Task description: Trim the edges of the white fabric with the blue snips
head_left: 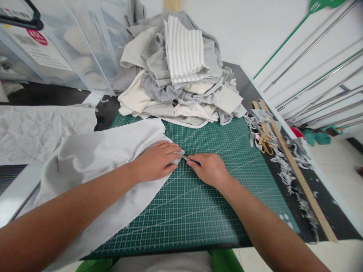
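Note:
My left hand (154,160) lies palm down on a large white cloth (113,145), its fingers stretched flat near the cloth's pointed corner. That corner lies on a green cutting mat (215,223) with a white grid. From the right, my right hand (211,168) is closed around a small tool with a pointed metal blade (185,158) and a dark blue handle. Its tip meets the cloth corner beside my left fingertips. My palm hides most of the handle, so the exact kind of tool does not show.
Behind the mat rises a heap of grey, cream and striped cloth pieces (185,53). Clear plastic bins (85,45) stand at the left, near another whitish cloth (42,132). On the right lie wooden strips (300,170), gold-handled scissors (265,144) and fabric scraps (286,175).

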`<state>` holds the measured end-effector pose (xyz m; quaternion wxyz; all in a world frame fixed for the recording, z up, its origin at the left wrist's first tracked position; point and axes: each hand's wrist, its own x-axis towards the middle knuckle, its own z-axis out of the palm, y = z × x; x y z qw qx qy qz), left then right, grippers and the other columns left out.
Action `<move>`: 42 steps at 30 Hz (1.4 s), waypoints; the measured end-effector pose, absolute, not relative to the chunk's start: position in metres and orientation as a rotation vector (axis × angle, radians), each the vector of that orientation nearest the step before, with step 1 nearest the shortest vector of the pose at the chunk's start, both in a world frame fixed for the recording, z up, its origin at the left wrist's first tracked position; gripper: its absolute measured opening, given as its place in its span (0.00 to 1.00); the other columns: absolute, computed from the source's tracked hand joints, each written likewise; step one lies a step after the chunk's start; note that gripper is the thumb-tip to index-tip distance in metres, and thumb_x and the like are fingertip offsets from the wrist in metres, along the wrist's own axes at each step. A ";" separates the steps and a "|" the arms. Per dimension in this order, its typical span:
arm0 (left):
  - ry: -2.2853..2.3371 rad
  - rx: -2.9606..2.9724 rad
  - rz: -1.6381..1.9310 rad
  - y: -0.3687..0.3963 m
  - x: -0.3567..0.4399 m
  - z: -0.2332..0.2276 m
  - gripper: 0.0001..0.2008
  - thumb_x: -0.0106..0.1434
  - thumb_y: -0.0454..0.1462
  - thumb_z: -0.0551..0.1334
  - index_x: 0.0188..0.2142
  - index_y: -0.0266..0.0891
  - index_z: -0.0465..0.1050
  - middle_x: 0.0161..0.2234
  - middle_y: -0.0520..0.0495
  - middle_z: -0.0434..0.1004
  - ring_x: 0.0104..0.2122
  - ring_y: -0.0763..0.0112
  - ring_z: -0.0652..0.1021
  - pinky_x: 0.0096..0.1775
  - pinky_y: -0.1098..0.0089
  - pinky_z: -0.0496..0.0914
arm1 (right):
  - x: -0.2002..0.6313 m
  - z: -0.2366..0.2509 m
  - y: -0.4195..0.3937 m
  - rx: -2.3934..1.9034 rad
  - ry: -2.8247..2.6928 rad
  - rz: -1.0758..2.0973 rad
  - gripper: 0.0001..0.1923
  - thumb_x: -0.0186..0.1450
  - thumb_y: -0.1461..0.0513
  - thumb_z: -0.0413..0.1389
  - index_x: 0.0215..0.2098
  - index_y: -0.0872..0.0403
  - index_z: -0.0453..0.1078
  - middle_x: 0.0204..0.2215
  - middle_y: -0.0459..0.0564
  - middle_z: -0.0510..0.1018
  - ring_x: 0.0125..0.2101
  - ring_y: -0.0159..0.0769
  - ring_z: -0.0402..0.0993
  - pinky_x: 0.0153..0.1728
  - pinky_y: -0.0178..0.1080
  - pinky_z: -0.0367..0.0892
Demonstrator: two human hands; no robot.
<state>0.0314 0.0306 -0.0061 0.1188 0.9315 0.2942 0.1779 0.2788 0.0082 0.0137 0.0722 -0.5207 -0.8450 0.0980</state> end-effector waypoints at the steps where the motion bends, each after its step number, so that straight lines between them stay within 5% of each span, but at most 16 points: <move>1: 0.858 2.725 0.520 0.031 0.031 -0.006 0.16 0.71 0.38 0.60 0.56 0.39 0.74 0.61 0.43 0.75 0.63 0.56 0.71 0.67 0.50 0.63 | 0.278 0.014 0.008 -1.564 -2.548 0.282 0.15 0.74 0.53 0.53 0.41 0.48 0.81 0.34 0.46 0.86 0.34 0.38 0.81 0.34 0.39 0.64; 42: 0.850 2.734 0.511 0.031 0.032 -0.004 0.15 0.72 0.39 0.60 0.55 0.39 0.73 0.60 0.42 0.75 0.62 0.56 0.72 0.66 0.50 0.64 | 0.278 0.014 0.005 -1.531 -2.543 0.295 0.15 0.74 0.52 0.53 0.40 0.48 0.81 0.32 0.46 0.85 0.32 0.37 0.80 0.33 0.38 0.63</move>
